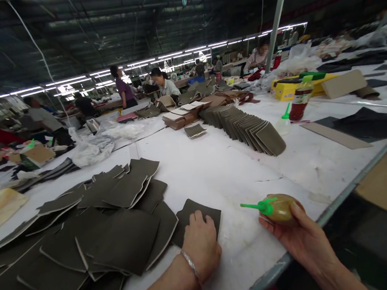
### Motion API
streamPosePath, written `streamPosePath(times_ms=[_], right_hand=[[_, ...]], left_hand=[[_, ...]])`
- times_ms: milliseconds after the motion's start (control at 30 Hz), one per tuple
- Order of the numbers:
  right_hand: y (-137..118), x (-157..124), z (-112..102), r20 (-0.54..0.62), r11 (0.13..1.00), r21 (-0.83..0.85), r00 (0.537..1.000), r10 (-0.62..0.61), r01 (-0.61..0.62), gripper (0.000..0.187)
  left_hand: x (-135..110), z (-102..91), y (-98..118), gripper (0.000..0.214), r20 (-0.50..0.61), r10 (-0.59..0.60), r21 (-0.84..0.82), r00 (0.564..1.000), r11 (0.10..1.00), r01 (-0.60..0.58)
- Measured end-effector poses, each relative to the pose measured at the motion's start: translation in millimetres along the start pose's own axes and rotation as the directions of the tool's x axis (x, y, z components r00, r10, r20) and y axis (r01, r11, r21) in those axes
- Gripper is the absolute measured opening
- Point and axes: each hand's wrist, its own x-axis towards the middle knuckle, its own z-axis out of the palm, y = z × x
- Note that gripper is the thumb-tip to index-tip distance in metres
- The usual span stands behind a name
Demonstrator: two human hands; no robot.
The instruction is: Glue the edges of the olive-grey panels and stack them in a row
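My left hand (pixel 201 241), with a silvery bangle on its wrist, rests with curled fingers on a dark olive leather-like piece (pixel 209 212) that lies flat on the white table. The thumb side is partly hidden. Beside it on the left spreads a loose heap of similar pieces (pixel 120 235) with pale edges. My right hand (pixel 302 237) is wrapped around a squeeze bottle (pixel 285 207) of yellowish-brown liquid. The bottle is tilted onto its side above the table, its green nozzle pointing left, away from the palm.
A fanned row of olive pieces (pixel 247 128) lies farther back, with one single piece (pixel 195 131) beside it. A bottle of dark red liquid (pixel 300 101) stands behind a yellow box's front corner. Clear plastic bags (pixel 93 146) sit at left. The table edge (pixel 338 208) runs along the right. Several people work beyond.
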Motion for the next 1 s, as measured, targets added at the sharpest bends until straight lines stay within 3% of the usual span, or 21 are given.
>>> streamPosePath(times_ms=[267, 433, 567, 667, 800, 867, 1000], right_hand=[[1, -1, 2, -0.008, 1.000, -0.004, 1.000, 0.017, -0.017, 0.035], [-1, 0, 2, -0.013, 0.996, -0.080, 0.999, 0.044, -0.045, 0.044], [-7, -5, 3, 0.054, 0.951, -0.306, 0.998, -0.033, 0.048, 0.054], [-11, -13, 7, 0.118, 0.837, -0.523, 0.986, -0.119, 0.164, 0.057], [-11, -21, 17, 0.221, 0.536, -0.777, 0.940, -0.259, 0.330, 0.056], [-10, -22, 23, 0.264, 0.403, -0.839, 0.921, -0.286, 0.366, 0.059], [-7, -21, 34, 0.299, 0.215, -0.899, 0.894, -0.333, 0.381, 0.063]], left_hand=[[7, 6.9, 19, 0.043, -0.032, -0.014, 0.106, 0.999, 0.994, 0.018], [15, 0.7, -6, 0.027, -0.062, 0.093, 0.037, 0.994, 0.995, -0.090], [18, 2.5, -30, 0.033, -0.114, 0.191, -0.077, 0.975, 0.977, -0.200], [18, 7.6, -37, 0.036, -0.137, 0.208, -0.121, 0.969, 0.967, -0.224], [17, 9.1, -38, 0.042, -0.125, 0.215, -0.162, 0.969, 0.959, -0.233], [18, 8.0, -38, 0.044, -0.125, 0.217, -0.156, 0.968, 0.959, -0.235], [18, 7.8, -38, 0.045, -0.125, 0.203, -0.131, 0.971, 0.967, -0.219]])
